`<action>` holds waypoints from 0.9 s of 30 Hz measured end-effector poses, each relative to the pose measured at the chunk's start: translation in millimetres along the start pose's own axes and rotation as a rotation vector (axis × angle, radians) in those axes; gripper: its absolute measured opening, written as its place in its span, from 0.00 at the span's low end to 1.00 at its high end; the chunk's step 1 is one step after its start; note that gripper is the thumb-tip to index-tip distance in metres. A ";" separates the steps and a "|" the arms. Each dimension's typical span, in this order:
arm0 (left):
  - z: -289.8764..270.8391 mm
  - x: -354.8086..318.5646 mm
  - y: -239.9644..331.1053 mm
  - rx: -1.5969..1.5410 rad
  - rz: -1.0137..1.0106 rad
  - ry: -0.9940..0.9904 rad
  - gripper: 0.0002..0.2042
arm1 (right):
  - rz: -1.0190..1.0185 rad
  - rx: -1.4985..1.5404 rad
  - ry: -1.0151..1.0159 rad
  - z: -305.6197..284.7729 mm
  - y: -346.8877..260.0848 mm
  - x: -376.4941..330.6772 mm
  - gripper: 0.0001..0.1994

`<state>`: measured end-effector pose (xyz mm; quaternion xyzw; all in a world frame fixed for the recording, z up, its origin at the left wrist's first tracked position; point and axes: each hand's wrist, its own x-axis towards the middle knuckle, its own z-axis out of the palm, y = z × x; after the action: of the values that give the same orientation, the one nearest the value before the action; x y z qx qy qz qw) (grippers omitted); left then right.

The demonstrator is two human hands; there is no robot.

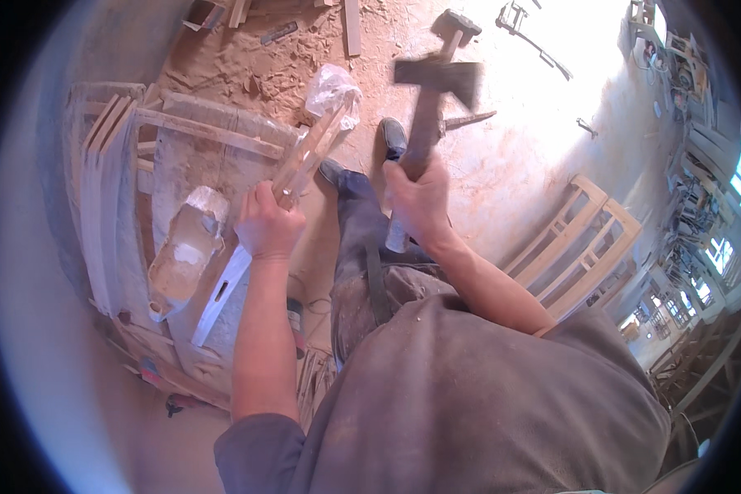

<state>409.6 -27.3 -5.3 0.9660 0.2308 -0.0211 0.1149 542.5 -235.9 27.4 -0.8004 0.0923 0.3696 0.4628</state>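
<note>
"What is held?"
"One axe-like tool [424, 123], gripped in the right hand [420, 198]; one wooden piece [309, 156] to its left, gripped in the left hand [270, 221]."
"Around them?"
"One plastic bag [331, 89] near the wooden piece's far end; two shoes [393, 136]; one cut-open container [174, 276] beside the left hand."

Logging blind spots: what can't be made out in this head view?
All in the head view:
Raised tool: head blurred, exact shape unclear.
Wood strip: gripped part hidden by the left hand.
Wooden frames: lower ends hidden by the right forearm and shirt.
Far-right clutter: too small and warped to identify.
</note>
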 end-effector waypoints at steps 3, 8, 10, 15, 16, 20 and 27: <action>1.5 -2.7 -1.7 -0.010 -0.032 -0.018 0.16 | -0.059 -0.396 -0.206 -7.4 -8.2 -12.5 0.14; -1.7 -1.7 0.4 -0.004 -0.036 -0.036 0.16 | -0.048 -0.190 -0.057 -1.1 -3.9 -23.8 0.13; -0.8 -1.0 1.1 0.001 -0.043 -0.044 0.17 | -0.054 -0.377 -0.228 0.9 0.7 -23.1 0.14; 0.8 -3.9 0.3 0.009 -0.040 -0.034 0.19 | 0.100 -0.265 -0.169 -11.9 -7.1 -9.3 0.15; 0.8 -3.3 0.1 0.009 -0.036 -0.037 0.19 | 0.065 -0.322 -0.155 -7.7 -2.0 -3.2 0.15; 5.4 -7.5 -5.9 0.008 -0.023 -0.024 0.19 | 0.049 -0.359 -0.154 -24.2 -13.7 9.8 0.15; 2.9 -6.5 -6.2 0.013 -0.044 -0.049 0.19 | -0.034 -0.360 -0.186 -15.7 -13.8 13.9 0.14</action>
<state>401.0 -25.5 -8.8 0.9606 0.2488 -0.0486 0.1136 567.0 -238.2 32.0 -0.8340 -0.0320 0.4448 0.3248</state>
